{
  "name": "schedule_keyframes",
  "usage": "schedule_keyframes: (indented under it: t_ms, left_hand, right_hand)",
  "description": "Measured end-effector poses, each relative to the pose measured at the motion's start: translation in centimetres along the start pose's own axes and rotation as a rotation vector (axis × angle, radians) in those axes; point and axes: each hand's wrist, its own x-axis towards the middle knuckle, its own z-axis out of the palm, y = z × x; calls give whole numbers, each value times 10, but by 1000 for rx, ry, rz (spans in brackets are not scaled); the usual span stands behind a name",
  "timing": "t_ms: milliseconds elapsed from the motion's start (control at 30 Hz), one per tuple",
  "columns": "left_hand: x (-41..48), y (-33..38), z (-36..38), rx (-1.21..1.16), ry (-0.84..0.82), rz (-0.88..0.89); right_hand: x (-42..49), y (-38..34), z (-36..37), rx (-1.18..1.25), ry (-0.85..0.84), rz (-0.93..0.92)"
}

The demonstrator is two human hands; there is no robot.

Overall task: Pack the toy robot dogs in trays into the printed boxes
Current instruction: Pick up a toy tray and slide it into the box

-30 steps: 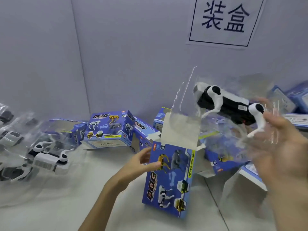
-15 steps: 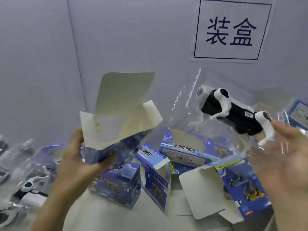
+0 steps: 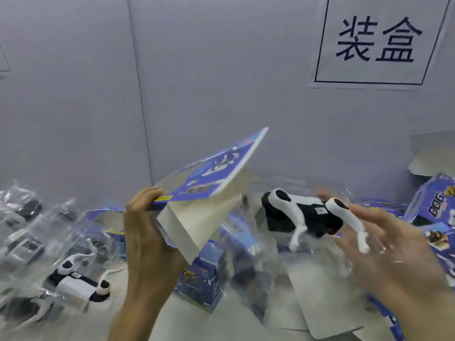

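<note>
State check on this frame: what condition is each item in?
printed box: raised, tilted, flaps open.
toy robot dog: inside clear tray, not yet boxed.
clear tray: raised beside the box.
left grip: grips the box.
right grip: holds the tray.
other trayed dogs: lying on the table.

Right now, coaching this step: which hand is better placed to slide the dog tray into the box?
Right: the right hand holds the toy dog in its tray beside the box; the left hand grips the box.
</note>
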Motion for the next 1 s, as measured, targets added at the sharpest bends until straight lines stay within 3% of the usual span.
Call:
schedule_keyframes:
  t_ms: [33, 67, 167, 600, 1000]
  left_hand:
    - [-1, 0, 2, -3, -1, 31]
    - [-2, 0, 4, 42, 13, 77]
    - [-3, 1, 8, 178, 28, 132]
    - [-12, 2, 16, 194, -6, 117]
    - [-9, -8, 12, 108, 66, 61]
  right_hand:
    - [2, 1, 9, -31, 9, 175]
    - [3, -3, 15, -33, 25, 223]
    - [2, 6, 27, -70, 110, 154]
    - [-5, 22, 54, -120, 218, 129]
    - [1, 2, 28, -125, -9, 150]
